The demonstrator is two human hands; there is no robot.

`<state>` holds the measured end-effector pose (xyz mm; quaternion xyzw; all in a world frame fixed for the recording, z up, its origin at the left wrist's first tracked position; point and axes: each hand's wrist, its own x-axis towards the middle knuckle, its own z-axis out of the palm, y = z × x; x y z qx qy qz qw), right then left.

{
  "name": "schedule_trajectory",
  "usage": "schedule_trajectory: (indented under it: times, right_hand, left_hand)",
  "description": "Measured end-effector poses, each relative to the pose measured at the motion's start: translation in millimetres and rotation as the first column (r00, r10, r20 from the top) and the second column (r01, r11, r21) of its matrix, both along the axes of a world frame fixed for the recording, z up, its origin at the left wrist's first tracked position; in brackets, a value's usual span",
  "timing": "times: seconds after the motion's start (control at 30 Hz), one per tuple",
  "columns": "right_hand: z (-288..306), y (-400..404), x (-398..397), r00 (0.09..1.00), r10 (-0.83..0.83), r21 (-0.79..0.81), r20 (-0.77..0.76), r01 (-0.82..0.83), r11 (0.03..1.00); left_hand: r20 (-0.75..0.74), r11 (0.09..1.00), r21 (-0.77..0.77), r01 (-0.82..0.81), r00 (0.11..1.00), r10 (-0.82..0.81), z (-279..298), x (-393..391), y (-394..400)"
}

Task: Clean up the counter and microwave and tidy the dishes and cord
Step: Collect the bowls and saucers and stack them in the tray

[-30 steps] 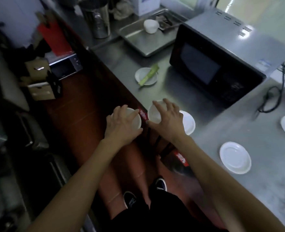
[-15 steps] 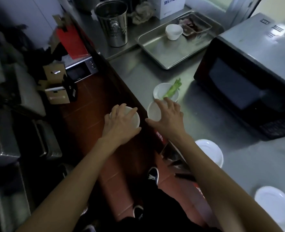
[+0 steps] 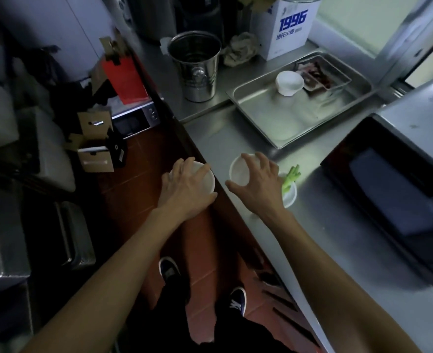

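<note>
Head view looks down on a stainless steel table (image 3: 337,225) running from the upper centre to the lower right of the frame. At the right edge sits a black-fronted microwave (image 3: 398,189), door closed. Above centre lies a shallow steel tray (image 3: 286,118) holding a white cup (image 3: 288,83) and a smaller dish of dark scraps (image 3: 317,72). To its left stands a steel bucket (image 3: 196,64); its contents cannot be made out. At centre the right hand (image 3: 258,184) has its grip curled over a white bowl (image 3: 240,171) above the table's near edge, fingers on its rim. Partly under that hand sits a white saucer (image 3: 290,194) with a green vegetable stalk (image 3: 290,178). The left hand (image 3: 184,187), over the red floor, grasps a second white bowl (image 3: 205,179) from above.
</note>
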<state>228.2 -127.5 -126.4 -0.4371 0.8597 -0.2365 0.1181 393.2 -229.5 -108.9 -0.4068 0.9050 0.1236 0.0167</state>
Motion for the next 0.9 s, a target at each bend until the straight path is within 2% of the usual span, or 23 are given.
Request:
schedule_trajectory:
  times: [0.23, 0.33, 0.47, 0.67, 0.9]
  right_hand:
    - [-2.4, -80.3, 4.2, 0.995, -0.071, 0.027, -0.072, 0.073, 0.997]
    - [0.2, -111.3, 9.3, 0.982, -0.161, 0.045, -0.099, 0.166, 0.985]
    - [7.6, -140.7, 13.2, 0.957, -0.262, 0.068, -0.122, 0.272, 0.960]
    - [5.9, -159.3, -4.9, 0.920, -0.375, 0.050, -0.116, 0.382, 0.923]
    - [-4.1, -161.4, -57.7, 0.880, -0.470, 0.080, -0.073, 0.475, 0.876]
  left_hand:
    - [-0.042, 0.996, 0.005, 0.084, 0.996, -0.084, -14.3, -5.3, -105.2]
    - [-0.084, 0.991, 0.003, 0.131, 0.988, -0.130, -14.4, -5.7, -147.3]
    - [-0.069, 0.976, -0.014, 0.216, 0.974, -0.216, -19.2, -14.3, -191.6]
    - [-0.076, 0.912, -0.045, 0.408, 0.909, -0.410, -23.8, -59.0, -227.8]
    - [-0.049, 0.859, 0.035, 0.510, 0.860, -0.508, -31.7, -137.6, -243.1]
